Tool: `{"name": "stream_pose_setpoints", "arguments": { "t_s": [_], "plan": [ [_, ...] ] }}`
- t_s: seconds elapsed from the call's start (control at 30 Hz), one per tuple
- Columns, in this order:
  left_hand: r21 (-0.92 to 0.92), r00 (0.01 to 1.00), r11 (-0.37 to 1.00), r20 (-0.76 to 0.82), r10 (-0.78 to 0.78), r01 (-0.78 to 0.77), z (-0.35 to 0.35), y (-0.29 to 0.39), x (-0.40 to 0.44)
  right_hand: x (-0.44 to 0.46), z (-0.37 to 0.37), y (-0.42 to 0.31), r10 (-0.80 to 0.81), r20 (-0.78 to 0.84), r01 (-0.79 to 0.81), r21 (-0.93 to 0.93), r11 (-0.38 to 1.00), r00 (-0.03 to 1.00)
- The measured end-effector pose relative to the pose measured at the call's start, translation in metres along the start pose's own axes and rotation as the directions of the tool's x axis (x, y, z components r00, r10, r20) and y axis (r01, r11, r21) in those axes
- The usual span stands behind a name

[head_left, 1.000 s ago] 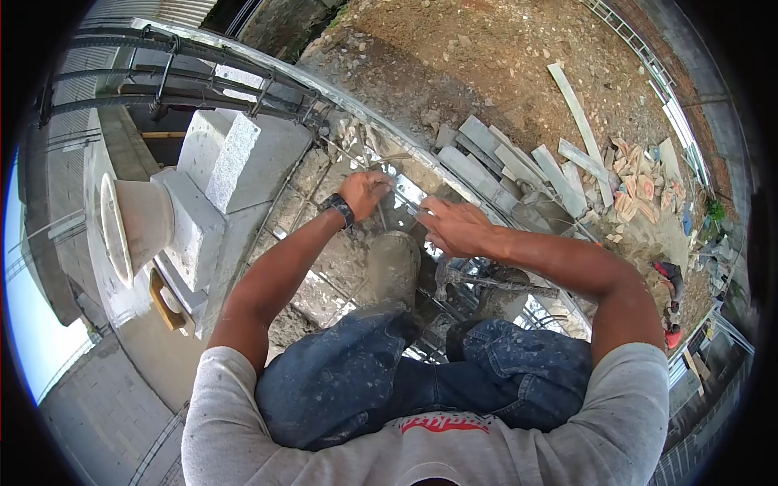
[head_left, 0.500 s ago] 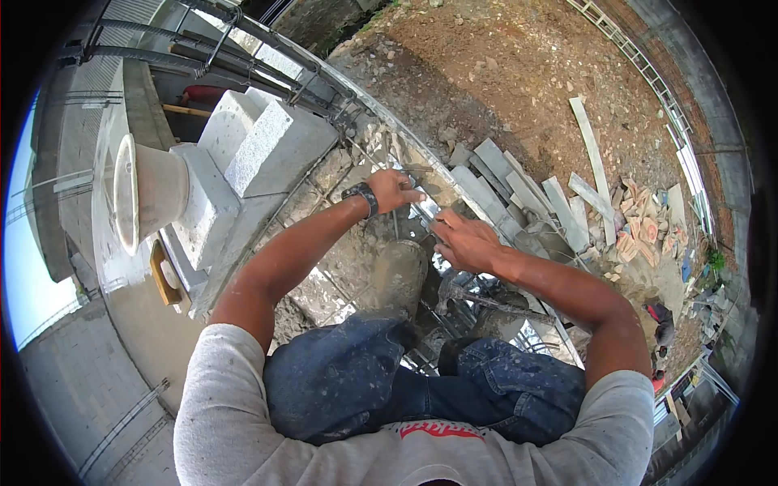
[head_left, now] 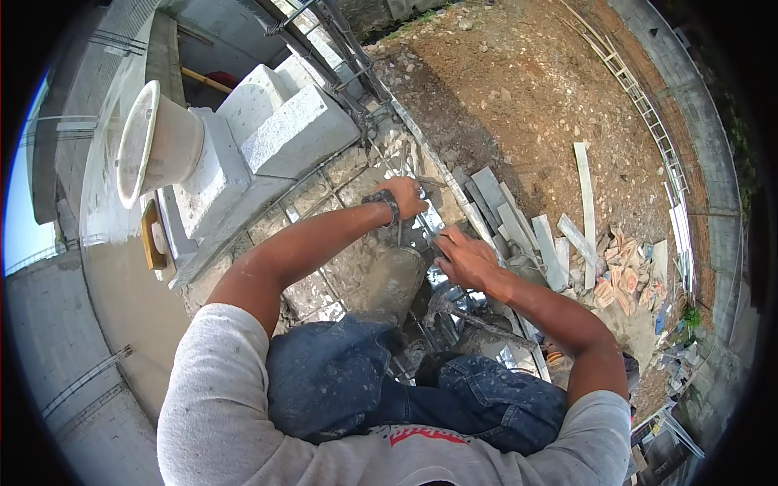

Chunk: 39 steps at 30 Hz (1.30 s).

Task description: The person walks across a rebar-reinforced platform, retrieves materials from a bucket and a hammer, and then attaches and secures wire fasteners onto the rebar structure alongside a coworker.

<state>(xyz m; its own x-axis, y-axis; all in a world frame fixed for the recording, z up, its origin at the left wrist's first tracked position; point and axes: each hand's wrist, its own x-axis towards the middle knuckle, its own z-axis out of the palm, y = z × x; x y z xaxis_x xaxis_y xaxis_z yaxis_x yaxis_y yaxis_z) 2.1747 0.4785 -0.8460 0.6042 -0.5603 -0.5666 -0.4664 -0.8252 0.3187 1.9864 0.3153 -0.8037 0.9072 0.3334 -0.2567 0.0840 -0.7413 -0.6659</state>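
Observation:
My left hand (head_left: 403, 198), with a dark band at the wrist, is closed low over the rebar at the slab edge. A thin rod shows just below it, but what its fingers grip is hidden. My right hand (head_left: 470, 257) is close by on the right, fingers bent and pinched together over the same strip. Between the two hands runs a shiny metal strip (head_left: 434, 219). A mud-caked boot (head_left: 395, 279) stands just below the hands. Right of the boot lies a cement-crusted tool with a long handle (head_left: 482, 324), apparently a hammer.
Left are pale blocks (head_left: 296, 134), a dirty white bucket (head_left: 174, 142) lying tilted on them, and a wooden-handled float (head_left: 152, 235). Steel bars (head_left: 336, 49) rise at the top. Beyond the slab edge, lower ground holds planks (head_left: 583, 194), rubble and a ladder (head_left: 640, 101).
The camera view has shifted, so the bucket and blocks appear higher and further right. Both hands stay over the metal strip, with little change in their grip.

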Motion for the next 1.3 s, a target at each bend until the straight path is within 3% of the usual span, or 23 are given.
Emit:
{"name": "stream_pose_setpoints", "arguments": {
  "t_s": [0.17, 0.37, 0.57, 0.77, 0.87, 0.97, 1.07, 1.17, 1.3],
  "plan": [
    [0.160, 0.997, 0.987, -0.081, 0.007, 0.007, 0.020, 0.004, 0.003, -0.001, 0.004, 0.002, -0.002, -0.009, 0.002, 0.001, 1.000, 1.000],
    [0.086, 0.996, 0.993, 0.025, -0.081, 0.078, -0.016, 0.010, -0.018, -0.002, 0.003, 0.001, 0.006, 0.001, -0.006, 0.005, 1.000, 1.000],
    [0.222, 0.991, 0.967, 0.063, 0.117, -0.128, 0.005, -0.015, 0.001, -0.002, 0.005, 0.003, -0.002, 0.001, 0.002, 0.005, 1.000, 1.000],
    [0.323, 0.947, 0.898, 0.213, 0.239, -0.299, -0.014, -0.017, 0.003, -0.002, 0.008, 0.007, -0.022, -0.001, 0.022, 0.006, 1.000, 1.000],
    [0.277, 0.907, 0.870, 0.228, 0.353, -0.408, -0.022, -0.027, 0.004, -0.003, 0.011, 0.009, -0.039, -0.041, 0.040, 0.028, 0.999, 0.998],
    [0.259, 0.877, 0.857, 0.316, 0.362, -0.447, -0.030, -0.030, 0.009, -0.002, 0.011, 0.010, -0.038, -0.035, 0.039, 0.031, 0.999, 0.999],
    [0.251, 0.887, 0.867, 0.299, 0.353, -0.430, -0.023, -0.037, 0.014, -0.002, 0.008, 0.008, -0.030, -0.016, 0.031, 0.024, 0.999, 0.999],
    [0.186, 0.851, 0.843, 0.271, 0.449, -0.504, -0.017, -0.048, 0.018, -0.003, 0.010, 0.010, -0.045, -0.021, 0.045, 0.022, 0.999, 0.999],
    [0.293, 0.861, 0.821, 0.312, 0.401, -0.489, -0.024, -0.037, 0.017, -0.001, 0.004, 0.005, -0.013, 0.029, 0.014, -0.002, 1.000, 0.999]
  ]
}}
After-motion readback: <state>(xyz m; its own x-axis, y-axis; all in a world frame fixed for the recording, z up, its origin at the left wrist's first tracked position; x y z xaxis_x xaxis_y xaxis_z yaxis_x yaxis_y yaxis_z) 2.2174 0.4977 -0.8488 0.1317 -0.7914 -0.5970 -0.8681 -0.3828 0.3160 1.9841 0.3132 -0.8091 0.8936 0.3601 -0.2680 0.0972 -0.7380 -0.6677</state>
